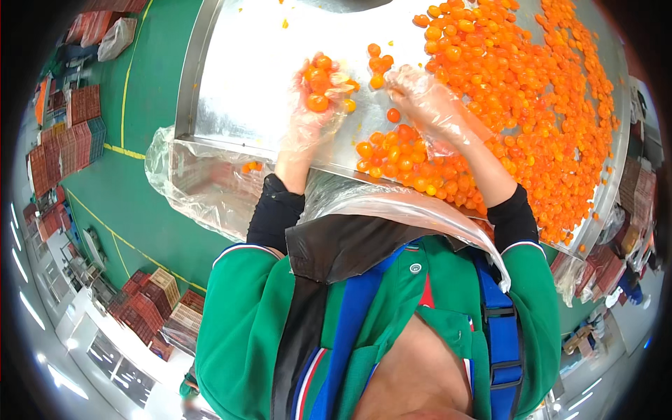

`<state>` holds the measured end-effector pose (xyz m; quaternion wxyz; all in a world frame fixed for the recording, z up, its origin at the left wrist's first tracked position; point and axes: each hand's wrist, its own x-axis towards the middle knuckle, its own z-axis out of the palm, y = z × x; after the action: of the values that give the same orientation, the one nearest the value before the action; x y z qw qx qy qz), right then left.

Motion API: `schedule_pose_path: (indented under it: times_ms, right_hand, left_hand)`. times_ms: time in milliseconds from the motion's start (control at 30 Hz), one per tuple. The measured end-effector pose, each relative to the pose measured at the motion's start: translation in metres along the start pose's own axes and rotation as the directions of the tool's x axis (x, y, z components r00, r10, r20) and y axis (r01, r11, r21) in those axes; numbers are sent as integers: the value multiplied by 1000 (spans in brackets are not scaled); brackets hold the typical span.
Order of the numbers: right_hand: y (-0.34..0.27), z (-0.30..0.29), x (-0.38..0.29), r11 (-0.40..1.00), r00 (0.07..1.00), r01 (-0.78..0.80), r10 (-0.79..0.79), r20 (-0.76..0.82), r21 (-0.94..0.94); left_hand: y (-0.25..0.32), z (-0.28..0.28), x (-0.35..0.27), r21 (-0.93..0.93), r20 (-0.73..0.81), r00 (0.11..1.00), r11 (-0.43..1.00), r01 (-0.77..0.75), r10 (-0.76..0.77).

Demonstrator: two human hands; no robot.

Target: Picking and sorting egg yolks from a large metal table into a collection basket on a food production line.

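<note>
Several small round orange fruits (318, 81) lie in the cupped fingers of my left hand (312, 113), which wears a clear plastic glove. A few more touch or lie just beside its fingertips. My right hand (420, 97), also in a clear glove, has its fingers curled over the metal table (247, 94); whether they hold anything is hidden. Close to its fingertips is a small cluster of the fruits (379, 65). A large heap of them (504, 79) covers the table's right part, and a smaller pile (394, 155) lies by the near edge.
Below the table's near left edge stands a crate lined with clear plastic (202, 178), with a few orange fruits inside. The table has a raised metal rim (191, 79). Stacked crates (68, 147) stand on the green floor at the left. A person in green is partly visible at the lower left.
</note>
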<state>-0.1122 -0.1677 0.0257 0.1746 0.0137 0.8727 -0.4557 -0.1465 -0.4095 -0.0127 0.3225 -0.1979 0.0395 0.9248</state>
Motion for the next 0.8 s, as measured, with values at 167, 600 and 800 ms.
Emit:
schedule_pose_path:
  times_ms: [167, 600, 800]
  right_hand:
    - [-13, -31, 30, 944, 980, 183, -196, -21, -274]
    - [-32, -46, 78, 937, 998, 17, 4, 61, -348]
    - [-6, -18, 27, 816, 942, 333, -311, 128, -473]
  left_hand:
    - [32, 1, -101, 161, 129, 991, 985, -55, 34]
    - [17, 15, -136, 809, 76, 840, -525, 263, 538]
    - [-41, 4, -26, 488, 286, 932, -871, 57, 222]
